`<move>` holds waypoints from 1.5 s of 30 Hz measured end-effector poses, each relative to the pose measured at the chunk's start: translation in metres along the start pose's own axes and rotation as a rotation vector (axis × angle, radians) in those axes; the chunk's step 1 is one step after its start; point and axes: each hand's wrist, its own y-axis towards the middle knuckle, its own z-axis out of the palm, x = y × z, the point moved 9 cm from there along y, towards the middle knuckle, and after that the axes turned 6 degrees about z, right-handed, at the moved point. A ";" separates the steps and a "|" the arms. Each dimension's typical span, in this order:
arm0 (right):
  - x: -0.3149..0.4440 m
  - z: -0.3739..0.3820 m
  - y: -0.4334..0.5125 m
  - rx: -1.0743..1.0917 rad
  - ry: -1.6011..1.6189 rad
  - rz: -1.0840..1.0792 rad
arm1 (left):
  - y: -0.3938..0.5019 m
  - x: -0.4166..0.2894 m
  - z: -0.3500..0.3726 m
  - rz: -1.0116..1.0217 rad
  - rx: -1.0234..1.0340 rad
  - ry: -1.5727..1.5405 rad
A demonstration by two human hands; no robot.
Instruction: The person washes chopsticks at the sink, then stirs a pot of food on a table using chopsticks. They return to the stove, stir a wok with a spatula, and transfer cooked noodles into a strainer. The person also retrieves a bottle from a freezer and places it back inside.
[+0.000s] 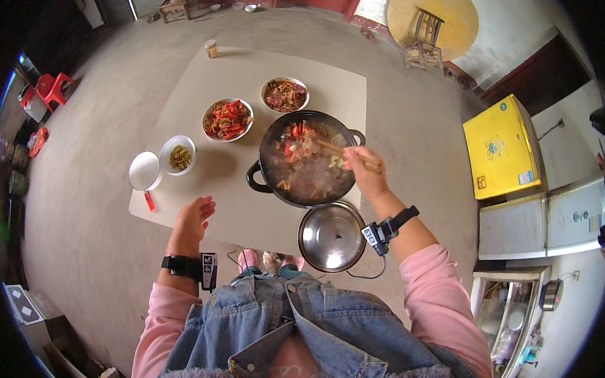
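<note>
My right hand (367, 168) grips wooden chopsticks (336, 148), their tips down in the food in a black two-handled pot (263, 163). Steam blurs the meat, red peppers and broth inside. Off the table's near left edge, my left hand (197, 216) holds nothing, its fingers loosely apart. A steel lid (332, 236) lies just below the pot. Beyond the pot stand a bowl of reddish stewed food (284, 94) and a bowl of red peppers with meat (227, 120). To the left are a bowl of green pickled pieces (180, 156) and a white bowl (145, 171).
The pale table (243, 212) also carries a small jar (211, 48) at its far end and a red-wrapped item (149, 201) at its left edge. An animal (271, 261) stands between my feet. A yellow-fronted refrigerator (498, 150) is at the right.
</note>
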 end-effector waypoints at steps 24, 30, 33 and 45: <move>0.051 0.082 -0.130 0.342 -0.826 -0.862 | 0.009 -0.010 0.015 0.004 0.091 0.000; 0.033 0.102 -0.142 0.276 -1.020 -0.928 | 0.009 -0.009 0.013 -0.003 0.088 -0.003; 0.028 0.102 -0.143 0.220 -1.034 -0.877 | 0.009 -0.009 0.013 -0.006 0.092 -0.009; 0.020 -0.010 -0.082 -0.078 -0.199 -0.141 | 0.008 -0.003 0.002 -0.013 0.044 0.010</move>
